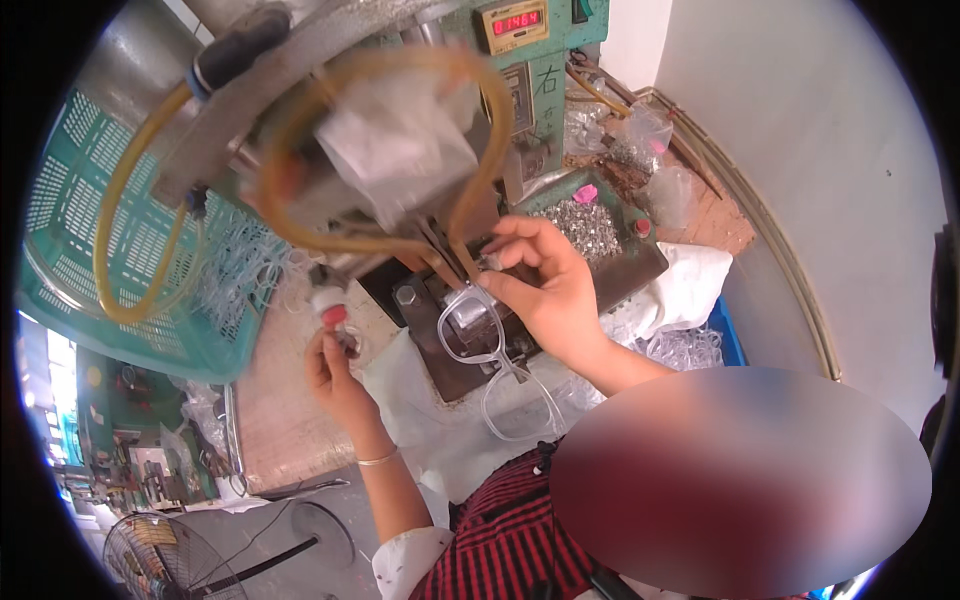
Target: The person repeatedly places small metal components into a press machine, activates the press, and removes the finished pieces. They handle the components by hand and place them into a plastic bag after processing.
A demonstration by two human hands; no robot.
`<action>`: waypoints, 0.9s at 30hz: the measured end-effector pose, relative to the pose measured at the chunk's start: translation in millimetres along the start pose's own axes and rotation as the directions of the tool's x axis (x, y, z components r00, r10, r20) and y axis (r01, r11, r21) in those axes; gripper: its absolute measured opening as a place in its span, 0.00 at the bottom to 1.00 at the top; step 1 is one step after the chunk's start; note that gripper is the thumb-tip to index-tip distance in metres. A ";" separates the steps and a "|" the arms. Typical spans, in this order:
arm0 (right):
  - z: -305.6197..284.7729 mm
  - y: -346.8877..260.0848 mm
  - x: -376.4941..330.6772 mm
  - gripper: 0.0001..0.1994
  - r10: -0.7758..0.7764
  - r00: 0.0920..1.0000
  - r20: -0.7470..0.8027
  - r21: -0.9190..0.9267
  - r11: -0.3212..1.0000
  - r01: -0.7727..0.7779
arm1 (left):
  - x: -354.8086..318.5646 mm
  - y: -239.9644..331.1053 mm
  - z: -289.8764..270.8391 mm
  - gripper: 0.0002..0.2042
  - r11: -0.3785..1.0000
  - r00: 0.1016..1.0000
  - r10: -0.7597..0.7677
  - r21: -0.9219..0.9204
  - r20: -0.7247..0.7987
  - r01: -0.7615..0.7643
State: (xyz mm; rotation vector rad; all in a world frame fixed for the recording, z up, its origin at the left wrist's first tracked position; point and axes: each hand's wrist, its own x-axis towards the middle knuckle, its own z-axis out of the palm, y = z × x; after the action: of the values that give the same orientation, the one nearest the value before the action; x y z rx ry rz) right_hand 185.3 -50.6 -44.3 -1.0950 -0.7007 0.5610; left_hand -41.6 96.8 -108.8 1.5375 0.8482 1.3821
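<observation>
Clear plastic spectacle frame (pixel 478 335), right hand (pixel 545 290) pinching, seemingly lensless

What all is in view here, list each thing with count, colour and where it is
press machine: one, green and grey, top centre
yellow hose: looped, upper left and across the machine
plastic basket: one, teal, left
clear glasses frame: one, transparent, on the machine's base plate at centre
tray of small metal parts: one, silvery, right of the base plate
white cloth: one, right of the machine
floor fan: one, dark, bottom left
left hand: at a red-capped knob, gold bracelet on the wrist
right hand: grip on the glasses frame at the machine's tool
</observation>
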 end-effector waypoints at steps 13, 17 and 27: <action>20.4 -49.8 -11.6 0.23 0.160 0.984 0.081 0.075 0.983 -0.166 | -29.4 131.6 60.4 0.03 0.682 0.604 0.651 -0.004 0.460 -0.731; 17.6 -25.5 -2.0 0.24 0.011 0.994 0.107 -0.002 1.000 -0.011 | -26.5 121.6 63.1 0.04 0.746 0.673 0.646 -0.111 0.360 -0.657; 10.7 -17.2 -1.4 0.26 0.013 0.999 0.052 0.041 0.999 -0.015 | 14.8 134.1 49.1 0.10 0.808 0.774 0.587 -0.107 0.236 -0.580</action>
State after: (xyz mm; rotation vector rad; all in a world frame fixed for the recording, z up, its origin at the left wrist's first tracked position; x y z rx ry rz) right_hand 177.5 -51.4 -25.6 -1.0504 -0.7241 0.6150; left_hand 0.4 50.9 20.7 2.0087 0.1734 1.5545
